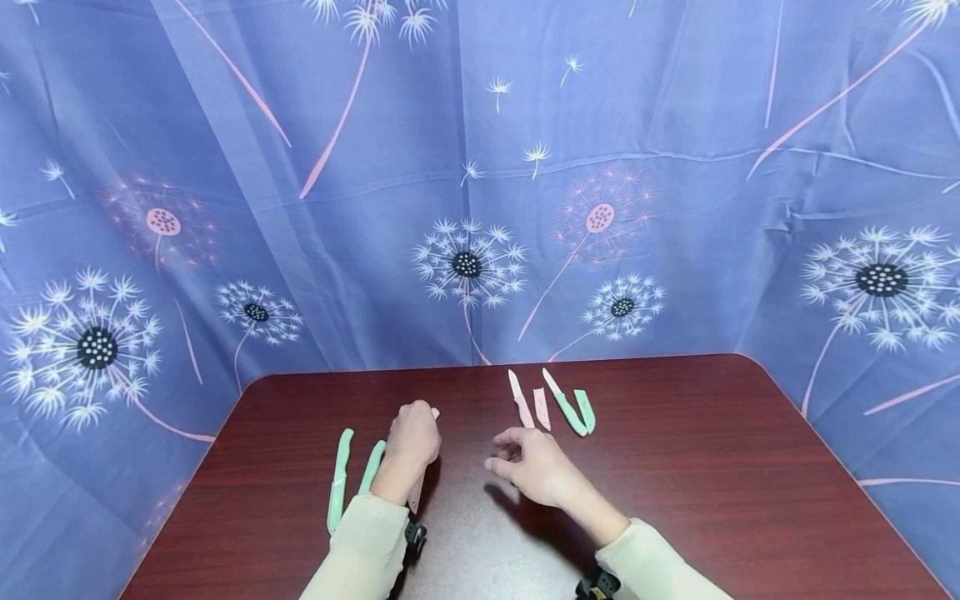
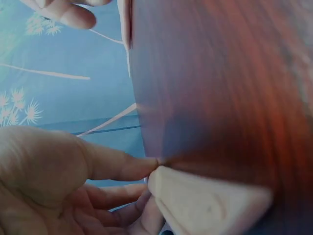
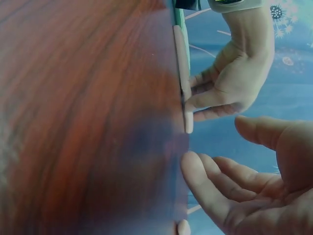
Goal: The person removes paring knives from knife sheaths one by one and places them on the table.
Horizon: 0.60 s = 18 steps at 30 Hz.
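My left hand (image 1: 414, 435) pinches a pink knife (image 2: 210, 200) at the left middle of the table. In the head view its pale handle end (image 1: 435, 412) shows past my knuckles, and its pink sheath (image 1: 416, 497) shows beside my wrist. My right hand (image 1: 536, 465) hovers above the table with loosely bent fingers and nothing between them. Just beyond it lie a bare-bladed pink knife (image 1: 520, 398) and a separate pink sheath (image 1: 542, 409). My right fingertips partly cover that knife's handle end in the head view.
To the right of the pink pair lie a green knife (image 1: 567, 406) with its blade bare and a green sheath (image 1: 585, 411). Two green sheathed knives are on the left: one in full view (image 1: 340, 479), another (image 1: 372, 467) partly behind my left arm. A blue curtain (image 1: 465, 183) hangs behind the table (image 1: 712, 475).
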### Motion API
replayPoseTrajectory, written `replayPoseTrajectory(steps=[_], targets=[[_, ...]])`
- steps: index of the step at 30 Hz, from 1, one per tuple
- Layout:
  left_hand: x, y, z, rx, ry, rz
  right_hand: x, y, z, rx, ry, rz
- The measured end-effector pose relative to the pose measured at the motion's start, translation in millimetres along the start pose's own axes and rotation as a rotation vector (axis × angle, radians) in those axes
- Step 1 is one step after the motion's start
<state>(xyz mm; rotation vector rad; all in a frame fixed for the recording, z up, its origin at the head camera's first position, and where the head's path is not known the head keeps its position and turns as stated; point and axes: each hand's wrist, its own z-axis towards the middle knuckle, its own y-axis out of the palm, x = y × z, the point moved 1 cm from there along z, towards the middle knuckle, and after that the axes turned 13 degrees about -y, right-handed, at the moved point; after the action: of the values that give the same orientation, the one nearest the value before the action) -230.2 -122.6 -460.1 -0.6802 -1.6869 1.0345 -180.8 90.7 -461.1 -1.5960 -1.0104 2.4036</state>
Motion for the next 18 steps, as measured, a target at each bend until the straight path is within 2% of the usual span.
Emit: replayPoseTrajectory(steps=[3,10,15,18], targets=[[1.2,-1.3,0.6,-0.037,-0.011,-0.006,1,4,2.2,-0.011,0.045,0.127],[-3.5,-3.0,3.6,-0.067,-0.015,-0.021,1,15,3.4,-0.016,0.2,0.518],[-9.9,-7.3,8.1,-0.089,0.006,-0.035,3,20,5.2,-0.019,0.259,0.681],[-13.3,-9.0,10.0,-0.128,0.002,-0.125,3,23,6.3,-0.031,0.28,0.741]])
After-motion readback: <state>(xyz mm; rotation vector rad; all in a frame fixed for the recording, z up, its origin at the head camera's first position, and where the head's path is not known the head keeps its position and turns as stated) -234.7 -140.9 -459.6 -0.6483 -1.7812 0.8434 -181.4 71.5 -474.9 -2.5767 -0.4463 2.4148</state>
